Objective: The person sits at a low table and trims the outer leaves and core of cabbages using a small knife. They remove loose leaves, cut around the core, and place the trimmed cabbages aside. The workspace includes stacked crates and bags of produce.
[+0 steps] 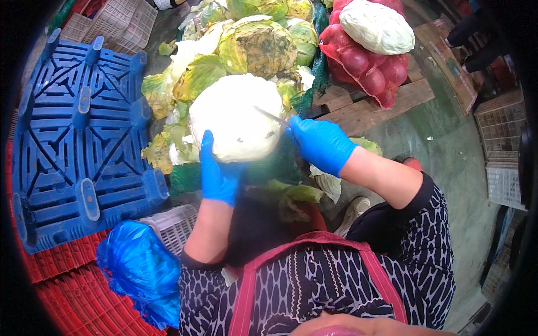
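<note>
A large pale cabbage head (235,113) with a few dark spots fills the middle of the head view. My left hand (219,176), in a blue glove, supports it from the near left side, thumb up along its face. In my blue-gloved right hand (319,143) is a knife (269,114), whose blade lies over the right part of the cabbage. Whether the edge cuts in cannot be made out. Behind it are piled cabbages with yellowed, browned outer leaves (269,46), on green mesh netting (185,178).
A blue plastic pallet (113,145) leans at left above red crates (92,302). Nearby sit a blue plastic bag (141,264) and a white crate (178,227). At upper right, a red net sack of onions (370,77) bears a trimmed cabbage (376,27). Another person's legs (475,42) show beyond.
</note>
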Motion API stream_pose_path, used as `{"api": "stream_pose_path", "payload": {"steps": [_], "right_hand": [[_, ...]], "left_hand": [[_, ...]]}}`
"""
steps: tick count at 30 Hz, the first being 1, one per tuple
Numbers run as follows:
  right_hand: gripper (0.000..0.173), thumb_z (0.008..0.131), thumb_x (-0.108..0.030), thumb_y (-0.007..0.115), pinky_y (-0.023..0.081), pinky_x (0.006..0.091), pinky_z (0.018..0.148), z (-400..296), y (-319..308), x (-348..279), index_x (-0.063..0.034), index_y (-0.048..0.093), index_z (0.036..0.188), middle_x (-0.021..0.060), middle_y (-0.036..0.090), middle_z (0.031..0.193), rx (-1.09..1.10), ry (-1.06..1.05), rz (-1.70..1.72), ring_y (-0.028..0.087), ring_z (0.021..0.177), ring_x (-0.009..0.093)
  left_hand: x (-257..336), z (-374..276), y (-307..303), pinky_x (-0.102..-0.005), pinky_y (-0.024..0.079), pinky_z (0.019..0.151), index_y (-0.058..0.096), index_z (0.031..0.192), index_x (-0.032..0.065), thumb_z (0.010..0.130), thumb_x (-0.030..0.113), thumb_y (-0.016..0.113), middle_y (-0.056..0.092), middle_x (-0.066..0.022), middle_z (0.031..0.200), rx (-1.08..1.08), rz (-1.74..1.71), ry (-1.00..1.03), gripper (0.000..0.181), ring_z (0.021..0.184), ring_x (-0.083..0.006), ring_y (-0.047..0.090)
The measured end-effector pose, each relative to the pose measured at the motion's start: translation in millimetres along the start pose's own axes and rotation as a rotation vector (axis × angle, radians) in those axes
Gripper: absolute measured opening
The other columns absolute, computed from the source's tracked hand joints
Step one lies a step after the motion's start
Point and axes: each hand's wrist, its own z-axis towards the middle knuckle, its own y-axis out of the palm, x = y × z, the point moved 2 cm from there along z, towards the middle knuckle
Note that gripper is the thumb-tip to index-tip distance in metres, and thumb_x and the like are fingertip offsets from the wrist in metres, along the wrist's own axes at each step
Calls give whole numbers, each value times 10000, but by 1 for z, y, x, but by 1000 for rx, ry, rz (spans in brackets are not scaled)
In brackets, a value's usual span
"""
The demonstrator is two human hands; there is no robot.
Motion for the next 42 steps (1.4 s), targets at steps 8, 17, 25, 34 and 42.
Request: {"api": "stream_pose_path", "payload": {"steps": [8,17,25,34,42], "right_hand": [[262,928,-267,603,546,462,732,49,-28,-15,-64,567,1090,197,642,991,399,-225,102,656,864,380],[372,858,-246,625,504,492,842,108,-6,6,-86,543,1183,197,628,1035,128,-180,91,634,947,400],[429,880,-280,634,510,470,901,127,-10,47,-75,539,1245,229,659,1110,2,-85,229,641,1042,400],[575,871,-366,667,538,453,832,125,-21,31,-113,483,1353,230,675,1064,-63,-236,127,672,958,396],[672,826,-285,634,532,495,808,151,-11,18,-86,394,1421,242,675,1026,-109,-282,-69,658,938,429]], "left_hand": [[-8,9,-15,-598,450,1034,338,1516,128,929,531,576,452,-155,1485,18,152,77,751,1314,-361,493],[-6,-3,3,-582,529,933,338,1481,190,894,399,686,502,-135,1415,229,249,208,714,1237,-348,557],[-5,-6,7,-576,545,907,327,1476,202,896,361,680,500,-131,1406,266,288,222,697,1228,-346,562],[-3,3,-10,-597,464,982,164,1528,207,893,233,711,367,-146,1458,168,169,157,839,1289,-352,454],[-6,9,-12,-538,500,973,353,1486,152,902,470,633,496,-126,1426,257,267,131,721,1264,-326,532]]}}
